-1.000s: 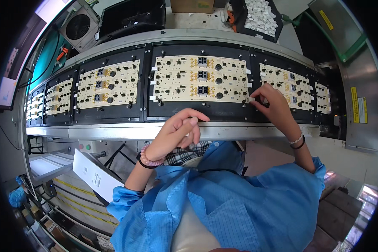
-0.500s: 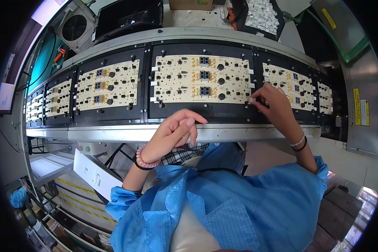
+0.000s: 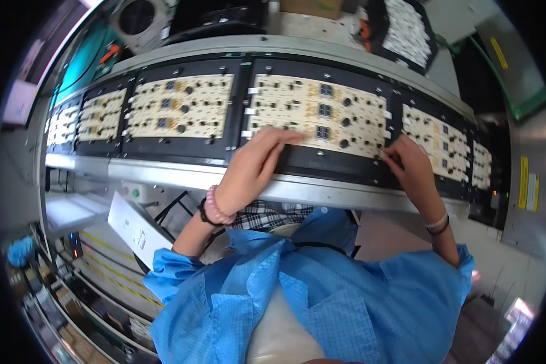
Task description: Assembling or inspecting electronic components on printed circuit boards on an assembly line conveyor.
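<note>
Left hand (image 3: pixel 262 156): over the cream panel's (image 3: pixel 300 112) lower left edge, back upward, fingers stretched rightward across it, tips blurred.
Right hand (image 3: pixel 411 165): at the panel's lower right corner, thumb and forefinger drawn close, contact unclear.
Left forearm (image 3: pixel 195 238): below-left of the panel, slanting up.
Right forearm (image 3: pixel 446 244): below-right, leaning toward it.
</note>
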`<action>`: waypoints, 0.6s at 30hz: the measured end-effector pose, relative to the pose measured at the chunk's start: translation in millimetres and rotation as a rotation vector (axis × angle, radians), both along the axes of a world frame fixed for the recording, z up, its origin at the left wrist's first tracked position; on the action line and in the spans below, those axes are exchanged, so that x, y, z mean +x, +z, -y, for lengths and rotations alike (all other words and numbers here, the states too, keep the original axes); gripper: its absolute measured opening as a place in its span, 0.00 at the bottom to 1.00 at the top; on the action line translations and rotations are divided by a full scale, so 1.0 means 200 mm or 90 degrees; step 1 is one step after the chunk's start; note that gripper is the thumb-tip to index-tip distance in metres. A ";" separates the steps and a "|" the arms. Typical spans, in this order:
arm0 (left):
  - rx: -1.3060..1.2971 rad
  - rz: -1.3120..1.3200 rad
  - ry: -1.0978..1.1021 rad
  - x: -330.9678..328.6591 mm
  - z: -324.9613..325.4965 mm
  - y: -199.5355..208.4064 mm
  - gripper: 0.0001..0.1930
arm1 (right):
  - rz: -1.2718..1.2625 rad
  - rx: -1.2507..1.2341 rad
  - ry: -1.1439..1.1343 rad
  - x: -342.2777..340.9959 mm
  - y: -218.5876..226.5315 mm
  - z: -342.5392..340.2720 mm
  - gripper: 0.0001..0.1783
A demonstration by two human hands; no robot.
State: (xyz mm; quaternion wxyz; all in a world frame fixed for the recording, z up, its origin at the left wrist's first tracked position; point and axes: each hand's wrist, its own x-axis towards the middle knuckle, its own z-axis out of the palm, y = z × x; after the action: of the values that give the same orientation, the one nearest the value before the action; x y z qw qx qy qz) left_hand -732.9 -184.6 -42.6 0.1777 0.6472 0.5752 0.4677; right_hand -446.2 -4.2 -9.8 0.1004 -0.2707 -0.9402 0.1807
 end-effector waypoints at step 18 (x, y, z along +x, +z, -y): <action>-0.196 -0.670 0.201 -0.29 -0.14 -0.03 0.29 | 0.120 0.314 0.040 -0.09 -0.04 -0.18 0.27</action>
State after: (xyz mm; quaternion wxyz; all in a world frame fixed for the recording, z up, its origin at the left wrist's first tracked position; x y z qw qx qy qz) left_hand -790.4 -157.3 -48.3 -0.1125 0.6659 0.7373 0.0144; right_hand -465.0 31.0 -17.7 0.0697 -0.2242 -0.9690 -0.0766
